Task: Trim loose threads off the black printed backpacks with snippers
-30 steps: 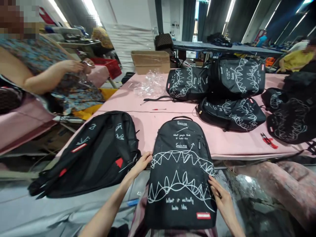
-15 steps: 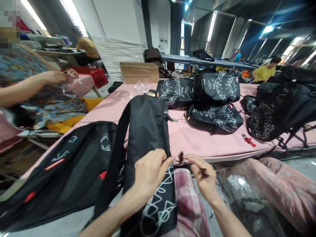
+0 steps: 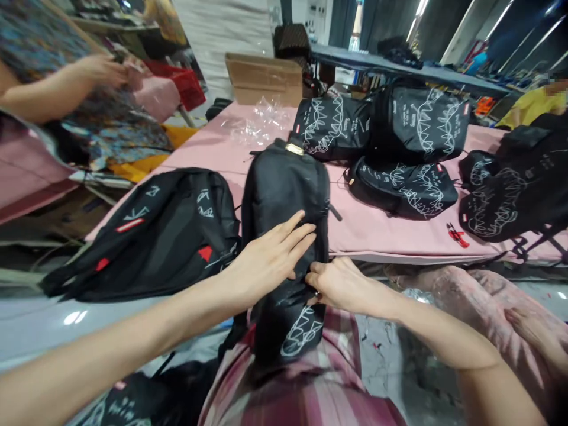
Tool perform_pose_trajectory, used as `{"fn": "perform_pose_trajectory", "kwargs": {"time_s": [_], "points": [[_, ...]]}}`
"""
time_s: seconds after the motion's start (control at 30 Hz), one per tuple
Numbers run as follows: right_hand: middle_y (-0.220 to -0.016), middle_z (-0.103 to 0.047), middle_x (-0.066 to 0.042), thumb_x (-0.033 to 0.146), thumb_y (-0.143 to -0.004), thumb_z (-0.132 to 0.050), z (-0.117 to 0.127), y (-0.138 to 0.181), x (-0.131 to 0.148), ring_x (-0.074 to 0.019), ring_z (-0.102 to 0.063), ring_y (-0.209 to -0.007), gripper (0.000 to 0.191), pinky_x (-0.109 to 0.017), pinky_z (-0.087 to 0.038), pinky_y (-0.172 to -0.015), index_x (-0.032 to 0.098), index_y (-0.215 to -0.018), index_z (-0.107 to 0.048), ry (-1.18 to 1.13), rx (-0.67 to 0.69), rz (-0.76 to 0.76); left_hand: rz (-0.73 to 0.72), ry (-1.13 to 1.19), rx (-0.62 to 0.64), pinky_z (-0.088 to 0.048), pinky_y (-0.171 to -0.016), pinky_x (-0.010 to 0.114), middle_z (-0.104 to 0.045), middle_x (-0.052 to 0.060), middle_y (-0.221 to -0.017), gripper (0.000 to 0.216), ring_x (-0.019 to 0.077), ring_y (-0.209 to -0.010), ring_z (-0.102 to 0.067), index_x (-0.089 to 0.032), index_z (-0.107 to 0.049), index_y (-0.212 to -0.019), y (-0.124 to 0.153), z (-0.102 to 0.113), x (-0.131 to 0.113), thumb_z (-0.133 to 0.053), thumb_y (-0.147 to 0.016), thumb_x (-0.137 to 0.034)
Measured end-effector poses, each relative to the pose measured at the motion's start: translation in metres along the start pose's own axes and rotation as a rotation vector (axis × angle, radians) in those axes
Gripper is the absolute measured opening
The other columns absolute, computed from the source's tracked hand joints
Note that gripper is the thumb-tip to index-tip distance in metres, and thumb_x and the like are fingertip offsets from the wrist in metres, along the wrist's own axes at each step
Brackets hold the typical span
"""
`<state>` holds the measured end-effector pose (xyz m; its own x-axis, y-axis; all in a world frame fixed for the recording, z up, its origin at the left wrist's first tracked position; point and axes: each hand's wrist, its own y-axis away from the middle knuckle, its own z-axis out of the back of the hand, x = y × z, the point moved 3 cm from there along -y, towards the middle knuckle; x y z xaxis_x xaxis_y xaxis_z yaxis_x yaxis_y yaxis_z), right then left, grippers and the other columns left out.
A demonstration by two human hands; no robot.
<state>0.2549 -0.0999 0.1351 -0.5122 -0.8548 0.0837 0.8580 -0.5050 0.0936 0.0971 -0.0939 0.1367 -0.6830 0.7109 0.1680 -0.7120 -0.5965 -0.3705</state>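
A black backpack [image 3: 284, 183] with white scribble print at its near end lies lengthwise from the pink table onto my lap. My left hand [image 3: 277, 248] rests flat on its upper face, fingers stretched out. At the bag's right side edge my right hand [image 3: 331, 284] is closed, its fingertips pinching the edge by the side seam. A small shiny bit shows below those fingers, too small to name. Left of this bag lies another black backpack [image 3: 177, 231] with red tabs and a red-and-white label.
Printed black backpacks [image 3: 403, 189] sit across the table [image 3: 364, 236], with more bags [image 3: 510, 195] at the right. Red-handled snips [image 3: 457, 235] lie near the front edge. Clear plastic [image 3: 261, 121] and a cardboard box [image 3: 264, 80] are behind. A co-worker's hand [image 3: 100, 71] is at left; another person's legs [image 3: 470, 302] are right.
My left hand has opened flat onto the bag. My right hand, earlier apart from it with dark wisps at the fingers, now grips its side edge. The view has tilted down.
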Motion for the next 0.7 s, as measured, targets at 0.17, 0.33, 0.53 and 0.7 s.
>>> {"fn": "perform_pose_trajectory", "kwargs": {"time_s": [0.17,0.33,0.53,0.7], "points": [[-0.069,-0.051,0.003,0.011,-0.072,-0.051,-0.021,0.001,0.006,-0.0082,-0.034,-0.048,0.01,-0.027,-0.017,-0.046,0.016,-0.064,-0.051,-0.181,-0.015,0.091,0.016,0.077,0.08,-0.031,-0.109,0.043,-0.038,0.014,-0.14,0.044,0.0269,-0.139,-0.011,-0.007,-0.044,-0.127,-0.014,-0.024,-0.01,-0.039,-0.083,-0.006],[-0.069,-0.045,0.003,0.006,-0.066,-0.044,-0.034,0.008,0.009,-0.0084,-0.033,-0.053,0.011,-0.025,-0.02,-0.049,0.015,-0.06,-0.043,-0.325,-0.151,0.164,0.004,0.059,-0.061,-0.04,-0.102,0.042,-0.047,0.017,-0.13,0.032,0.0307,-0.132,-0.029,-0.002,-0.053,-0.114,-0.023,-0.041,-0.011,-0.037,-0.086,-0.003],[-0.074,-0.046,0.001,0.003,-0.067,-0.045,-0.038,0.017,0.014,-0.0091,-0.031,-0.052,0.013,-0.025,-0.016,-0.047,0.015,-0.067,-0.049,-0.139,-0.302,0.049,-0.037,0.324,-0.104,-0.032,-0.107,0.042,-0.048,0.016,-0.13,0.032,0.0264,-0.134,-0.027,-0.007,-0.052,-0.118,-0.004,-0.014,-0.001,-0.041,-0.088,-0.007],[-0.073,-0.046,0.0,0.006,-0.072,-0.046,-0.043,0.021,0.02,-0.0105,-0.031,-0.052,0.011,-0.027,-0.016,-0.047,0.016,-0.068,-0.051,0.012,-0.397,0.023,0.803,1.141,0.286,-0.043,-0.048,0.022,-0.059,0.005,-0.062,0.037,0.0153,-0.055,-0.057,-0.015,-0.056,-0.067,0.054,0.003,-0.032,-0.049,-0.084,-0.047]]}}
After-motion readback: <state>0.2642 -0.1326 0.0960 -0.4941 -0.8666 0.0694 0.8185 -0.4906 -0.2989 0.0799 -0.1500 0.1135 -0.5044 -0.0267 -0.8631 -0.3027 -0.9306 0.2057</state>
